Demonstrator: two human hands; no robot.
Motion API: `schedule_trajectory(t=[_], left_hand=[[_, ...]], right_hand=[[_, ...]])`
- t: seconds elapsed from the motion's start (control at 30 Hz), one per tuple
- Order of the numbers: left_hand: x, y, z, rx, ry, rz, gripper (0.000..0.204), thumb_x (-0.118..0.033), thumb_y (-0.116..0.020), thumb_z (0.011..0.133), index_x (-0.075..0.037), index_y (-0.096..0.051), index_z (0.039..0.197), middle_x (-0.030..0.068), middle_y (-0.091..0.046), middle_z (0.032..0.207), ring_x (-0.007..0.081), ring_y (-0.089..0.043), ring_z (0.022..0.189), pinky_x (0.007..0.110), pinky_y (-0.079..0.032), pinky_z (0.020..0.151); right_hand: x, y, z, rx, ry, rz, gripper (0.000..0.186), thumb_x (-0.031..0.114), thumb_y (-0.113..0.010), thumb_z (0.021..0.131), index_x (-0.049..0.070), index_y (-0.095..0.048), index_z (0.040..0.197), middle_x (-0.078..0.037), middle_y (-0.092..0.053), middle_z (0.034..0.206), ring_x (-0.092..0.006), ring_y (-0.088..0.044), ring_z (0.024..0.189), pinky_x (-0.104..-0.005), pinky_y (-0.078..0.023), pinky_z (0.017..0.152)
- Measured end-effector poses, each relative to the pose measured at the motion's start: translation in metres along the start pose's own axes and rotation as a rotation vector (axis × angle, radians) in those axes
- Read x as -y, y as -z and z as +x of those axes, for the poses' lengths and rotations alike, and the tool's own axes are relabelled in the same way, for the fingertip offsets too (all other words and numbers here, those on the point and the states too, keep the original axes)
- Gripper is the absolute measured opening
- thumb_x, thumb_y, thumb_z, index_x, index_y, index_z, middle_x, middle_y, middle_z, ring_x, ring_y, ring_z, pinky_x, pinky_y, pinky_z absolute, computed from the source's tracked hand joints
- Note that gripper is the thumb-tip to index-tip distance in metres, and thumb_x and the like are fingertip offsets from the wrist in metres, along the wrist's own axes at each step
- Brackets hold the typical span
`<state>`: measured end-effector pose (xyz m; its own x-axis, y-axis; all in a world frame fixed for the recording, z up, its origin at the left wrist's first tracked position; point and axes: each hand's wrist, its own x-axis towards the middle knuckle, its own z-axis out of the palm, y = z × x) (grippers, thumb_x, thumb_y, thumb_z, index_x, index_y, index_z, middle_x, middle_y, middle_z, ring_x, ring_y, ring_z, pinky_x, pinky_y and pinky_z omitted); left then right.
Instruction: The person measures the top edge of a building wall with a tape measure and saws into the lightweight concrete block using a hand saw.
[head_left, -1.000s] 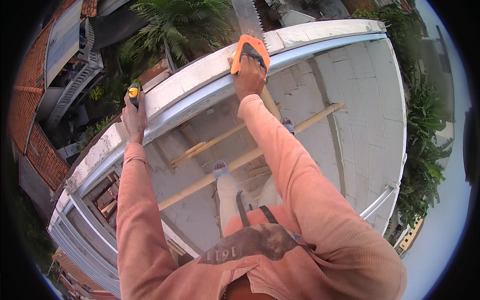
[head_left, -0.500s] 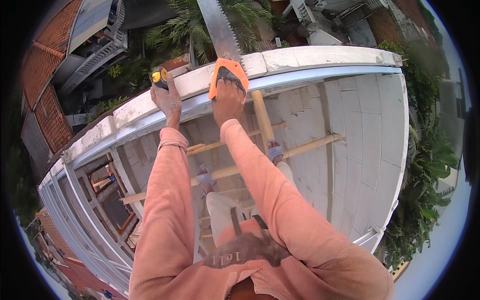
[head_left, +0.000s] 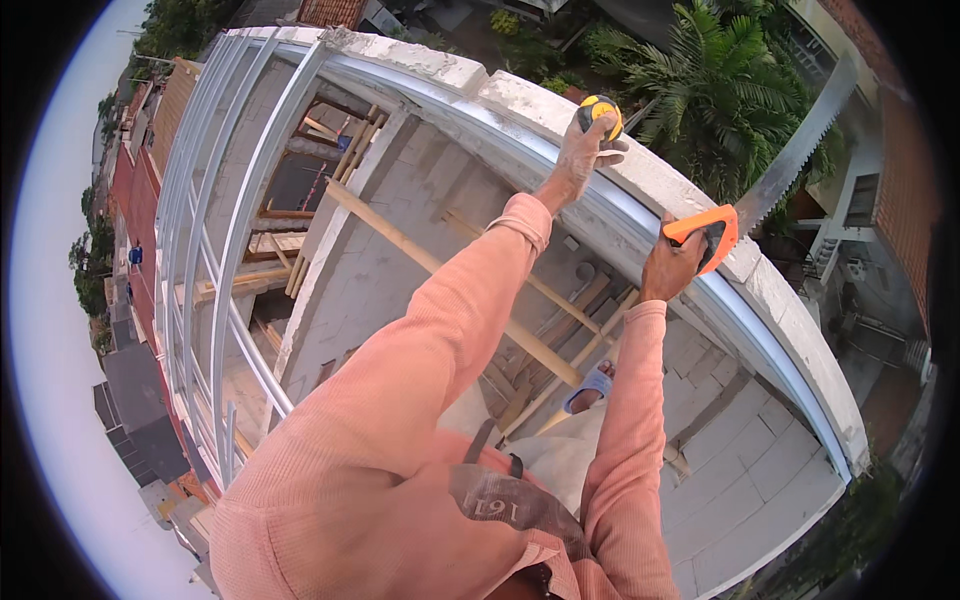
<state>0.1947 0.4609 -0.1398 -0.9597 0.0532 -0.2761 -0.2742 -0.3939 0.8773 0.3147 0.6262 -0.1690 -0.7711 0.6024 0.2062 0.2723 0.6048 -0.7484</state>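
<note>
1. In the head view, over the pale wall top [head_left: 530,105]: left hand [head_left: 580,150], fingers curled around a yellow-and-black tape measure [head_left: 600,108], probably for a secure one-handed grip; contact with the wall hard to tell.
2. Farther right along that edge: right hand [head_left: 670,265], fingers clamped on the orange handle [head_left: 714,215] of a handsaw [head_left: 799,143], blade angled outward, apparently for safe distance from the body.
3. Lower down: sandalled foot [head_left: 587,388] near a wooden pole [head_left: 390,232], possibly for footing.

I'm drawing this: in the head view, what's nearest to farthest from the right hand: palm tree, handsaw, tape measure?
1. Handsaw: gripped in the right hand.
2. Tape measure: in the left hand.
3. Palm tree: beyond the block wall.
</note>
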Motion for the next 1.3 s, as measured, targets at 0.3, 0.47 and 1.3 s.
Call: schedule_trajectory(t=[0.3, 0.47, 1.3], left_hand=[[0.012, 0.012, -0.156, 0.311, 0.394, 0.314, 0.059, -0.044, -0.079, 0.09, -0.005, -0.057, 0.129, 0.0029, -0.064, 0.109, 0.0125, -0.065, 0.095, 0.028, -0.055, 0.072], [-0.008, -0.005, -0.178, 0.567, 0.183, 0.596, 0.061, -0.041, -0.083, 0.086, -0.002, -0.06, 0.126, 0.0153, -0.066, 0.119, 0.0281, -0.063, 0.112, 0.04, -0.05, 0.096], [-0.034, -0.049, -0.208, 0.311, 0.644, 0.084, 0.053, -0.041, -0.069, 0.101, 0.001, -0.059, 0.131, 0.0134, -0.065, 0.128, 0.0213, -0.064, 0.121, 0.042, -0.058, 0.102]], right_hand=[[0.008, 0.055, -0.023, 0.008, -0.123, 0.508, 0.035, 0.012, -0.064, 0.104, -0.002, -0.056, 0.135, -0.015, -0.053, 0.152, -0.0202, -0.056, 0.12, -0.033, -0.043, 0.106], [0.009, 0.11, -0.072, 0.135, 0.103, 0.448, 0.037, 0.016, -0.058, 0.106, 0.001, -0.055, 0.14, -0.019, -0.042, 0.161, -0.0306, -0.041, 0.147, -0.0425, -0.036, 0.118], [0.035, 0.182, -0.087, 0.383, 0.139, 0.245, 0.046, 0.01, -0.072, 0.098, -0.002, -0.06, 0.14, -0.015, -0.066, 0.132, -0.0239, -0.065, 0.115, -0.0372, -0.052, 0.098]])
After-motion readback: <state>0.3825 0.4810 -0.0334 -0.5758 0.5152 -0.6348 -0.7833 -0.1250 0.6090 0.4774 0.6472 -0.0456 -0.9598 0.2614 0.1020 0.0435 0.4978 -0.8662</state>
